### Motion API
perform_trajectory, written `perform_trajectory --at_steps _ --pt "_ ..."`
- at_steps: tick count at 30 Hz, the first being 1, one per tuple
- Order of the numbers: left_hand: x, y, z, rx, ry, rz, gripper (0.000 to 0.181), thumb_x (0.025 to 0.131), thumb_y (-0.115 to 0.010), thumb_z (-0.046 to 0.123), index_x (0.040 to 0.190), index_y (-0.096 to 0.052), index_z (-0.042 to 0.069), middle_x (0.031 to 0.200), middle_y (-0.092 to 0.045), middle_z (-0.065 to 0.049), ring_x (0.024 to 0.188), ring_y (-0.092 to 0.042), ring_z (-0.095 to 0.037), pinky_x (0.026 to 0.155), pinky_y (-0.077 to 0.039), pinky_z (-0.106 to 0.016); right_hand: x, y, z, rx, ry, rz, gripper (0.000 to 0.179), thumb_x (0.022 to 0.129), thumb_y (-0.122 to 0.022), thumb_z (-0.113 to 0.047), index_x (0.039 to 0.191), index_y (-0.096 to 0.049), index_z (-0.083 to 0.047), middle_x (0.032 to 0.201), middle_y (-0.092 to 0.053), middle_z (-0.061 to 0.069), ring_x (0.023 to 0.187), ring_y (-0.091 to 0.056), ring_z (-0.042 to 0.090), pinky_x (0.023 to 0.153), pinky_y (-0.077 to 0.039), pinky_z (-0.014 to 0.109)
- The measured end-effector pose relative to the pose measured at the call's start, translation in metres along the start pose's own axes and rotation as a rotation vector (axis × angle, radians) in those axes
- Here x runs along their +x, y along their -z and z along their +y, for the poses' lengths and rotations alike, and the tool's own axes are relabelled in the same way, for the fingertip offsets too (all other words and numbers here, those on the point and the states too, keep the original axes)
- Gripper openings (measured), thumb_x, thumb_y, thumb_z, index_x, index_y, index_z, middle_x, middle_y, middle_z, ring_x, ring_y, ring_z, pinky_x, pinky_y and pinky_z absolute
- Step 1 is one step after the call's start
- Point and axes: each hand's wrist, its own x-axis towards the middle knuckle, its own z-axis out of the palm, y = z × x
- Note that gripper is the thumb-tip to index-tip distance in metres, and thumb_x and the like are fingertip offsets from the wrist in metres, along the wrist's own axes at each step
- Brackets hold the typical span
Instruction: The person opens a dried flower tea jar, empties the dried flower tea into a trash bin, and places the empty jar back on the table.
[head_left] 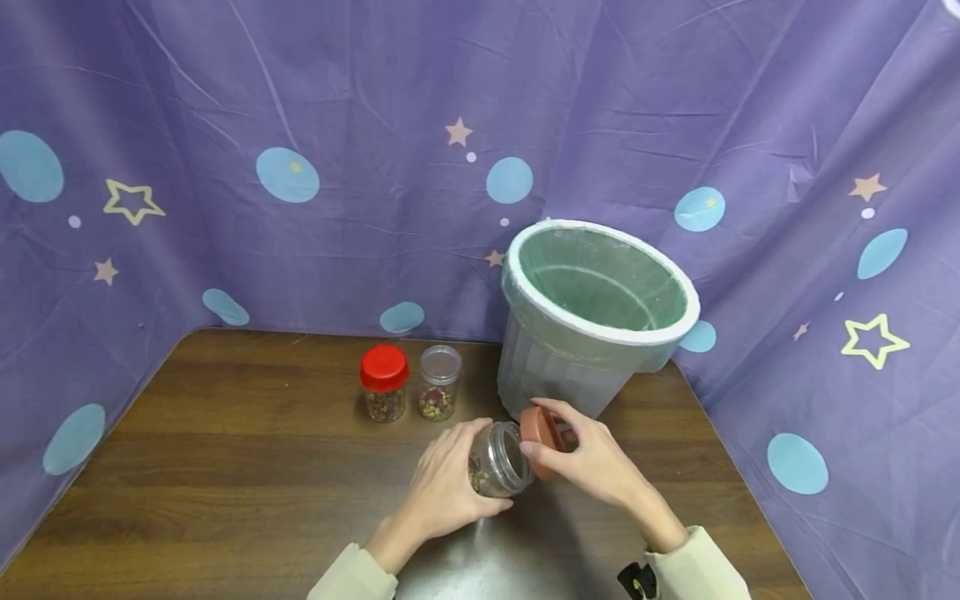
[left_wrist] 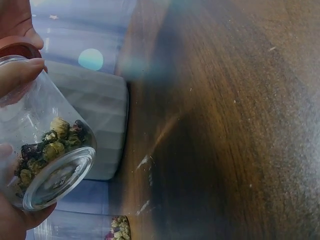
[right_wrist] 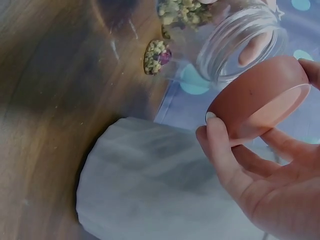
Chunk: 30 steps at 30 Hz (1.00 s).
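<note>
My left hand (head_left: pixel 447 482) grips a clear jar (left_wrist: pixel 60 135) around its side and tilts it, mouth toward the right. Dried flower buds (left_wrist: pixel 52 142) lie inside, low against its wall and base. In my right hand (head_left: pixel 588 458) is a reddish-orange screw lid (right_wrist: pixel 260 100), pinched by its edge between thumb and fingers. The lid is off the jar and right beside its threaded mouth (right_wrist: pixel 245 42); the right wrist view shows a narrow gap or slight overlap there, and I cannot tell whether they touch.
A grey trash bin (head_left: pixel 562 367) with a white rim and a liner stands just beyond my right hand. Behind the left hand are a red-lidded jar (head_left: pixel 385 383) and a clear-lidded jar (head_left: pixel 438 383), both holding dried flowers. The wooden table (head_left: pixel 225 450) meets a purple curtain (head_left: pixel 360 167).
</note>
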Motion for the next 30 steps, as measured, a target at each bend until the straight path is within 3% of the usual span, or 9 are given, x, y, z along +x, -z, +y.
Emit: perform_trajectory --at_steps 12,22,30 --pt "0.002 0.003 -0.001 -0.001 0.005 0.004 0.099 0.051 -0.092 0.048 0.136 -0.052 0.017 0.124 -0.064 -0.002 0.115 -0.06 -0.02 0.091 -0.052 -0.046 -0.001 0.005 0.015 -0.105 -0.015 0.041 0.066 0.081 -0.073 -0.051 0.14 -0.054 -0.03 0.126 -0.066 -0.001 0.106 -0.063 0.016 0.09 -0.051 0.041" --pt "0.003 0.003 -0.002 -0.007 0.002 0.011 0.101 0.051 -0.092 0.048 0.137 -0.051 0.016 0.126 -0.064 -0.002 0.116 -0.06 -0.021 0.093 -0.051 -0.047 -0.003 0.008 0.026 -0.103 -0.063 0.049 0.067 0.081 -0.074 -0.05 0.137 -0.055 -0.018 0.115 -0.07 0.001 0.099 -0.065 0.013 0.081 -0.051 0.032" --pt "0.001 0.002 -0.002 -0.014 0.014 0.001 0.1 0.05 -0.093 0.045 0.136 -0.051 0.018 0.125 -0.064 -0.003 0.115 -0.06 -0.022 0.093 -0.05 -0.047 -0.002 0.009 0.037 -0.166 -0.096 0.048 0.065 0.08 -0.073 -0.055 0.131 -0.059 -0.017 0.107 -0.072 0.001 0.095 -0.065 0.013 0.078 -0.051 0.031"
